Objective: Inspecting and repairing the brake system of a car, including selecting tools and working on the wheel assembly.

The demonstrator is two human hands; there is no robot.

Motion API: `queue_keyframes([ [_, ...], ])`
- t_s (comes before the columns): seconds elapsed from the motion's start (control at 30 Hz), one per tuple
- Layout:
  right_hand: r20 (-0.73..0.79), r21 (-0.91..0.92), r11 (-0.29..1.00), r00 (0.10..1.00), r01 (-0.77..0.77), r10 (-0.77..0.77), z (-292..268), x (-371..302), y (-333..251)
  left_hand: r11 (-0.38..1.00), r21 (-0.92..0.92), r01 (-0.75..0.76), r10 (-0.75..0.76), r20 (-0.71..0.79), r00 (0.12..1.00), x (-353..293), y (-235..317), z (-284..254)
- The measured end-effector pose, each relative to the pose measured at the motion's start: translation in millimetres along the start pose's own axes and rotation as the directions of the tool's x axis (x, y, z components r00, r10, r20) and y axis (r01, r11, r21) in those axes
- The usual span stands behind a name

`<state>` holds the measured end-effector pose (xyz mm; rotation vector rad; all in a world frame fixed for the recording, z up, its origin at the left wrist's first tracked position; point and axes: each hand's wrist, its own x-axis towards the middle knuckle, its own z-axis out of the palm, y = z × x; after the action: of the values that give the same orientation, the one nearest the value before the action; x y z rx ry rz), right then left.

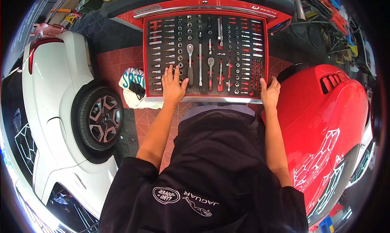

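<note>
A red tool drawer is pulled out in front of me, its dark foam tray full of sockets and drivers in rows. My left hand lies over the front left part of the tray, fingers spread, fingertips by a column of round sockets. To the right of it sit a large ratchet, a long extension bar and a smaller ratchet. At the drawer's front right corner, my right hand is closed around the side wall, thumb on the inner side and fingers outside.
A white car with a dark wheel stands on the left. A red car is close on the right. Beside the drawer's left side is a white cloth bag. The red cabinet rises behind the drawer.
</note>
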<state>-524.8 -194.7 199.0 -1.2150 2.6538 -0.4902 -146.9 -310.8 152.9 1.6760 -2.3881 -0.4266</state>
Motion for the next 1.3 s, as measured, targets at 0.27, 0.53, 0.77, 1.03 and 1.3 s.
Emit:
queue_keyframes([
  [0.27, 0.201, 0.031, 0.975, 0.957, -0.219, 0.208, 24, -6, -5, 0.985, -0.161, 0.059, -0.072, -0.076, 0.994, 29, -1, -3],
  [0.53, 0.24, 0.023, 0.965, 0.939, -0.26, 0.247, 25, -1, -9, 0.962, -0.138, 0.237, -0.25, -0.08, 0.965, 166, 2, 4],
  [0.77, 0.254, 0.008, 0.961, 0.93, -0.278, 0.267, 24, 0, -8, 0.987, -0.03, 0.155, -0.154, 0.03, 0.988, 176, 2, 6],
  [1.03, 0.261, 0.04, 0.965, 0.935, -0.26, 0.241, 21, -1, -7, 0.988, -0.15, 0.021, -0.043, -0.145, 0.988, 178, -10, -13],
  [1.3, -0.271, 0.181, 0.982, 0.963, 0.053, -0.002, 31, 11, 0, 0.133, -0.934, 0.332, -0.295, 0.283, 0.913, 119, 34, -38],
])
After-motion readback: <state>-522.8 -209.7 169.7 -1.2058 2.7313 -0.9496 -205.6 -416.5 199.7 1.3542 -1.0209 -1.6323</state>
